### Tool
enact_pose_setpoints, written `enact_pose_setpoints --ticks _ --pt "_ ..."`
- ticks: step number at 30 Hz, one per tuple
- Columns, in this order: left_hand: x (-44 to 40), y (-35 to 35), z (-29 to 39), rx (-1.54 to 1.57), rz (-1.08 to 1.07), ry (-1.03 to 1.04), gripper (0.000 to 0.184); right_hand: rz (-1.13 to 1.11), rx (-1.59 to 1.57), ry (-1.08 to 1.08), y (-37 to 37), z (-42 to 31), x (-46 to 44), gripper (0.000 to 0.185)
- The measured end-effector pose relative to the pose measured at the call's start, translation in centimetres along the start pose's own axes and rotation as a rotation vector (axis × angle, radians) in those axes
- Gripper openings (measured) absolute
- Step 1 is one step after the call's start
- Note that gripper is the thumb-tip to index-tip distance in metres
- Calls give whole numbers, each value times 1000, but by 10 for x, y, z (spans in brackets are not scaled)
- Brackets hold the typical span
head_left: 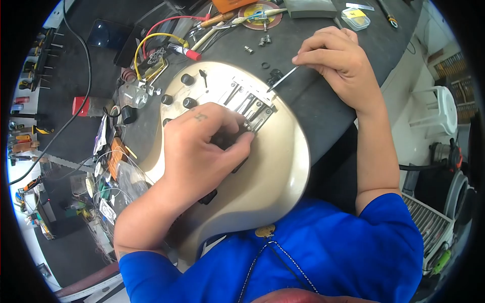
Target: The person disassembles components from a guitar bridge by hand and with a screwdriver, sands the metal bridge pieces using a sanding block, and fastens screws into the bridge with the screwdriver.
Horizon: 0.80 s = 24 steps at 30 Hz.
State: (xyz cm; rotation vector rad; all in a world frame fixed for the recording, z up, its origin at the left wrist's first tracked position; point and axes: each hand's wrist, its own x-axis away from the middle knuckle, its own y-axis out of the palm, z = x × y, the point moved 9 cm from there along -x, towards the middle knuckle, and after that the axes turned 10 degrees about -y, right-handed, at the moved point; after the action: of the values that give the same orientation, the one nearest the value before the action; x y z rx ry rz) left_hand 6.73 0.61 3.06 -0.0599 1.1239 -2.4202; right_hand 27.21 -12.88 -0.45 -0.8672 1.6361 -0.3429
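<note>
A cream guitar body [283, 166] lies on the dark bench, with black knobs [187, 79] and a small switch [203, 76] on its upper left part. My left hand [207, 136] rests over the body, thumb and fingers pinched at the lower edge of the metal bridge [255, 108]; what they hold, if anything, is hidden. Right of the bridge, my right hand [336, 58] is raised, with a thin metal rod [284, 78] pinched between its fingertips. The rod's lower tip is at the bridge's upper right end.
Small metal parts [262, 40] and black pieces [275, 74] lie beyond the guitar. A red marker [189, 53], cables [136, 50] and a clear jar [132, 96] are at the left. A small plastic box [356, 19] stands at the back. A white stool [439, 108] is on the right.
</note>
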Motion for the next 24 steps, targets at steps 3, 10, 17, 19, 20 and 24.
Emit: enact_pose_setpoints --ticks 3,10,17,19,20,24 --pt "0 1 -1 -4 5 1 24 -19 10 3 1 0 -1 22" --pt "-1 1 3 -95 -22 -3 32 -51 -28 6 5 -1 -5 29" --pt "-3 1 2 -59 -18 -20 35 -24 16 -29 2 -2 -7 32" --pt "-3 1 1 -47 -16 -20 36 -21 24 -24 1 -2 -6 32" --pt "-3 0 0 -45 -16 -19 37 -22 29 -28 1 -2 -7 32" --pt "-3 1 1 -56 -21 -27 37 -27 42 -42 2 -6 -7 33"
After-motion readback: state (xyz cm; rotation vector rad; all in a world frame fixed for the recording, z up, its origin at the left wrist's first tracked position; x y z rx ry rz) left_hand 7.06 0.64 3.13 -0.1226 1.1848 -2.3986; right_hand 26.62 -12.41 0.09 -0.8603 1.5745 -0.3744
